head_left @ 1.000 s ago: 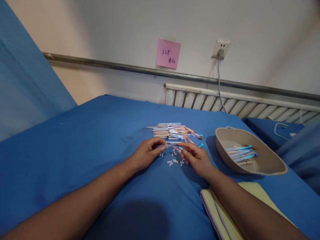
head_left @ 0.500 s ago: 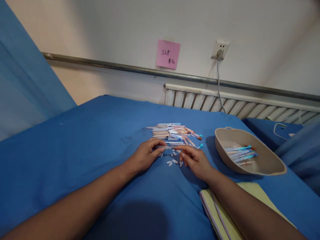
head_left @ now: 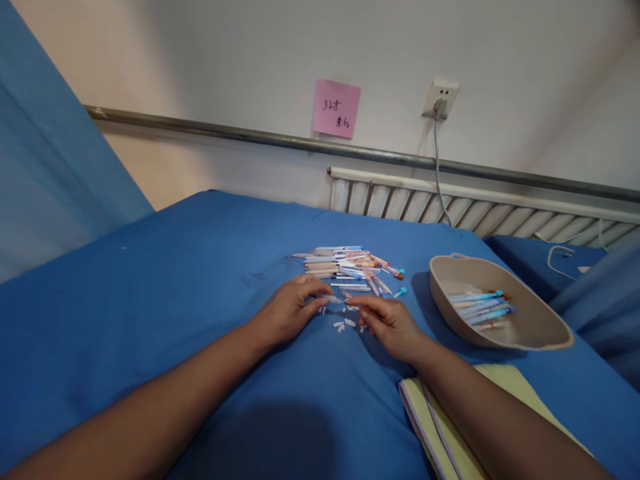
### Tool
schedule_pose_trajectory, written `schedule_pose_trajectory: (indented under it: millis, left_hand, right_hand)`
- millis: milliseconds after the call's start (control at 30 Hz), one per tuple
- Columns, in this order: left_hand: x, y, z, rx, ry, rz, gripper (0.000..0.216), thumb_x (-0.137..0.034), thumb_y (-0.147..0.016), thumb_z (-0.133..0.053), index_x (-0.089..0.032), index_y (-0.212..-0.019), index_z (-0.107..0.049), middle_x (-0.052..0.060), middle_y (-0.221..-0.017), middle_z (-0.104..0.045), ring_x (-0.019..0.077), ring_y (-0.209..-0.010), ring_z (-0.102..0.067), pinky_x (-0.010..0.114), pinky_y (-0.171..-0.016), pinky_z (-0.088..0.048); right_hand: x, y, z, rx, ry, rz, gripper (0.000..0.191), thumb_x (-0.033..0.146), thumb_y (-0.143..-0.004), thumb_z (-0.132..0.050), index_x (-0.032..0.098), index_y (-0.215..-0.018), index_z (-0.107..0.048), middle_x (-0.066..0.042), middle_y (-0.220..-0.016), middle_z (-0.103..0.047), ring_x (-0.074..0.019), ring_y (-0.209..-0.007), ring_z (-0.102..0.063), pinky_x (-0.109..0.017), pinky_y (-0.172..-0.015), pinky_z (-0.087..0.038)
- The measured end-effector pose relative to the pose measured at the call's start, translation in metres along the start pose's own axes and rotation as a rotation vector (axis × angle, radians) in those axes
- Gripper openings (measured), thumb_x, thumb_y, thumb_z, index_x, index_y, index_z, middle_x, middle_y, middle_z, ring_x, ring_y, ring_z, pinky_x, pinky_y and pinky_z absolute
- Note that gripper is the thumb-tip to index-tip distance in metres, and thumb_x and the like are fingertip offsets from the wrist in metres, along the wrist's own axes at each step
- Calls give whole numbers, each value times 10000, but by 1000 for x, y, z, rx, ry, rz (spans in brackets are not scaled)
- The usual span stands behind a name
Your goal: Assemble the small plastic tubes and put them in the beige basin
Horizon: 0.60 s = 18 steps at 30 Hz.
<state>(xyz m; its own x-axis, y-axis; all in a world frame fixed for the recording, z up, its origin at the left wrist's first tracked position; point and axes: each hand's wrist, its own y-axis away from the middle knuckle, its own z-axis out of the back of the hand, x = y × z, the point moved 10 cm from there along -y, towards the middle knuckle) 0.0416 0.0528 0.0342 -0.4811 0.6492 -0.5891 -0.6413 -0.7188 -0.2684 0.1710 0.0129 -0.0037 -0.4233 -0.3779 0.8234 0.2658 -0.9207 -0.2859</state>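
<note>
My left hand (head_left: 295,307) is closed around a slim, pale pen (head_left: 334,299), whose narrow end points right. Facing it, my right hand (head_left: 390,323) has its index finger stretched toward the pen's end, with the thumb apart below and the other fingers curled. Whether the fingertip touches the pen is too small to tell. Small white pieces (head_left: 350,323) lie scattered on the blue cloth under the hands. Just behind them is a pile of pens (head_left: 325,269) in white, blue, beige and orange, some with turquoise ends.
A beige basket (head_left: 540,323) with several pens inside stands at the right. In front of it, a folded yellow-green cloth (head_left: 500,380) lies under my right forearm. Blue cloth (head_left: 150,287) covers the table. A radiator (head_left: 395,197) and metal rail run along the wall.
The pen in my left hand has dipped slightly. My right index finger has moved a little lower and reaches out straighter. The pile and basket stay where they were.
</note>
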Motion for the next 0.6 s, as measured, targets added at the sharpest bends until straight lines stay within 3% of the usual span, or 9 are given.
schedule_pose_trajectory:
  millis: [233, 600]
  left_hand:
    - [-8, 4, -5, 30, -61, -63, 196, -252, -871, -495, -239, -1005, -637, 34, -979, -621, 192, -981, -541, 333, -900, -405]
    - [-9, 4, -11, 40, 42, -35, 175, -278, -864, -514, -229, -961, -651, 25, -942, -643, 177, -928, -566, 304, -861, -416]
  right_hand:
    - [2, 1, -3, 25, 11, 34, 296, 208, -877, -438, 245, -1101, -629, 5, -700, -618, -107, -536, -520, -224, -547, -414]
    - [6, 2, -3, 26, 60, -5, 229, 205, -871, -456, 219, -1064, -579, 9, -699, -627, -135, -623, -577, -241, -594, -419]
